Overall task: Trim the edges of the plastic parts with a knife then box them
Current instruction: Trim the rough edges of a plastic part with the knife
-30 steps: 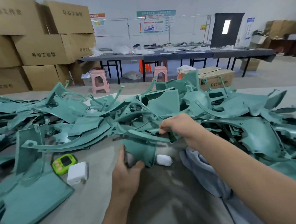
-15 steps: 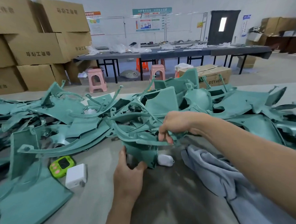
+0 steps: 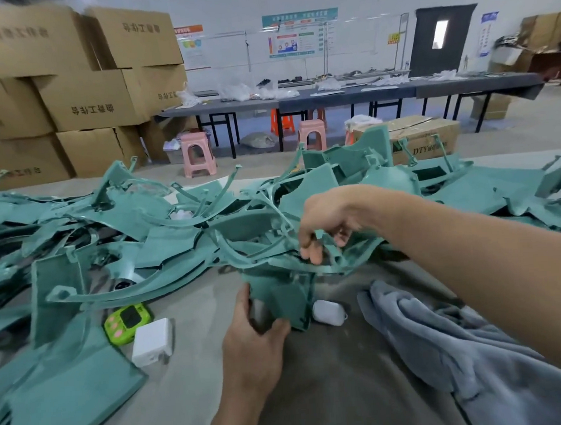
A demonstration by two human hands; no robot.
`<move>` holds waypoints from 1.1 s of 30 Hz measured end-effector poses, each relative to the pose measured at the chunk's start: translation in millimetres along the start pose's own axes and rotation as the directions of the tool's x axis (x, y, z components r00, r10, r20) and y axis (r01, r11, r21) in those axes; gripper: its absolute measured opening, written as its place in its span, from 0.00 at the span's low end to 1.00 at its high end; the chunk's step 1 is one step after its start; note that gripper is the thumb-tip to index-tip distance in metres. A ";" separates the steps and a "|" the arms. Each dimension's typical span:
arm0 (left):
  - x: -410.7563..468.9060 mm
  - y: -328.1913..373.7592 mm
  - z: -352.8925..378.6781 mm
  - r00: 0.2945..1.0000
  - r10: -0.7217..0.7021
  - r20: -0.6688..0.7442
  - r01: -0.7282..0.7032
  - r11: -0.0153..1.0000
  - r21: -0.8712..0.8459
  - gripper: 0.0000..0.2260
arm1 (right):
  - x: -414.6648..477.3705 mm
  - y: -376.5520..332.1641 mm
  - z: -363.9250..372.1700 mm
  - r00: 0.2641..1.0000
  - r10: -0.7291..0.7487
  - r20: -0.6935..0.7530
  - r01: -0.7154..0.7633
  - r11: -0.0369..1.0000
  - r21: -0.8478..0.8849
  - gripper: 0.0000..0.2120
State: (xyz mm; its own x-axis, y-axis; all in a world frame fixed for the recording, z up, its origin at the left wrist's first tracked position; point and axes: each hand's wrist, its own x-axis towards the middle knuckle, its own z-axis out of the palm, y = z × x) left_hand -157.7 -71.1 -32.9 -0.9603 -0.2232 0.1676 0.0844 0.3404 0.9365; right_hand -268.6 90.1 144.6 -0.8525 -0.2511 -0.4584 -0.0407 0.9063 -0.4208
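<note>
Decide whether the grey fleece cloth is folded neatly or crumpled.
Crumpled: the grey fleece cloth lies in loose, irregular bunched folds, with no squared edges.

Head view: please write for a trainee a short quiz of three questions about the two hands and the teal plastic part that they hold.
1. True or false: the left hand holds a knife.
2. What lies just right of the lower end of the teal plastic part? A) a small white case B) a pair of scissors C) a roll of tape
3. Fill in: the thin upper strip of the part is gripped by the ____ hand.
Key: 1 false, it grips the lower end of the part; 2 A; 3 the right hand.
</note>
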 end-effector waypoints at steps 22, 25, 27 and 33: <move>-25.1 27.1 21.1 0.934 0.351 -0.068 -0.321 0.906 0.275 0.49 | -39.0 24.1 -10.8 0.830 -0.463 -0.312 0.215 0.781 -0.587 0.15; -23.1 26.3 23.1 0.947 0.321 0.021 -0.318 0.924 0.211 0.50 | -57.3 28.8 -4.0 0.806 -0.479 -0.348 0.201 0.774 -0.600 0.16; -19.4 21.4 22.7 0.938 0.330 0.110 -0.346 0.915 0.206 0.50 | -74.2 36.4 3.7 0.823 -0.406 -0.396 0.217 0.871 -0.441 0.17; -7.4 22.7 17.2 0.965 0.188 0.182 -0.233 0.936 0.265 0.48 | -133.6 67.5 38.0 0.777 -0.309 -0.548 0.220 0.949 -0.224 0.16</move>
State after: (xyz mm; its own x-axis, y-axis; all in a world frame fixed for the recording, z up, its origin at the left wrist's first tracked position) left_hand -153.3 -46.0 -18.2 -0.9593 0.0149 0.2821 0.2318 0.6123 0.7559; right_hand -137.7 171.9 147.7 -0.9355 -0.2894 0.2025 -0.3429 0.8815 -0.3245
